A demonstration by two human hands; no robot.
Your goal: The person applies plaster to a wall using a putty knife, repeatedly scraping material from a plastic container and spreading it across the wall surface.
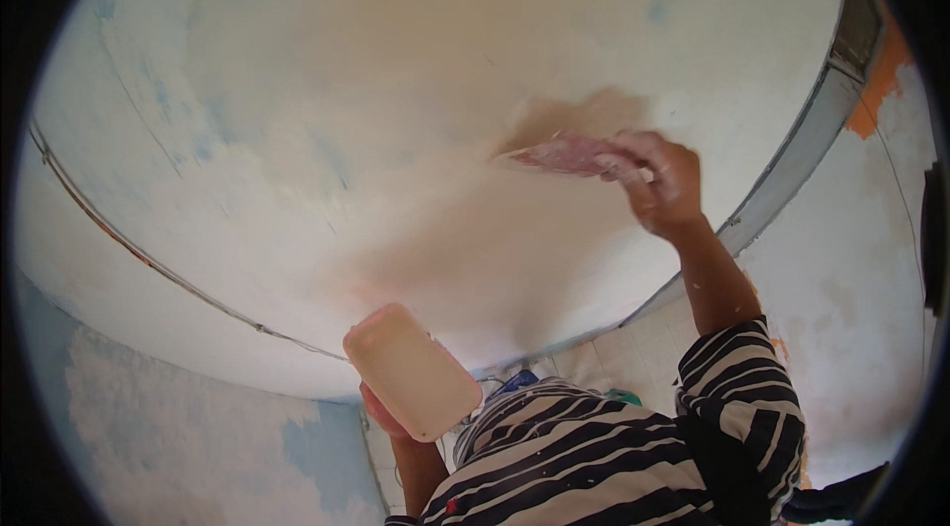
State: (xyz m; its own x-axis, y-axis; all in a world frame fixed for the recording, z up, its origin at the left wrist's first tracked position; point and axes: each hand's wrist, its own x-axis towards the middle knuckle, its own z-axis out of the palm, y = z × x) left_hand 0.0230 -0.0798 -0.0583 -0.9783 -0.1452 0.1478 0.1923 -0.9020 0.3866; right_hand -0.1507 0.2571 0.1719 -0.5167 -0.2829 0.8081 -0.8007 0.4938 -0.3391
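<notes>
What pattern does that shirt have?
The striped shirt has dark and whitish bands, seen in the head view.

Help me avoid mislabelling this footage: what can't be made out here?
All in the head view:
- Left hand: largely hidden behind the pale rectangular thing it holds.
- Flat pinkish tool in the right hand: its outer edge is blurred, so contact with the pale surface can't be told.
- Blue thing, green thing: partly covered by the striped shirt.
- Dark thing, far right: cut off by the picture's round edge.

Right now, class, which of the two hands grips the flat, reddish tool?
The right hand, higher up, grips the flat, reddish tool; the left hand, lower down, holds a cream, rounded rectangular tray.
</notes>
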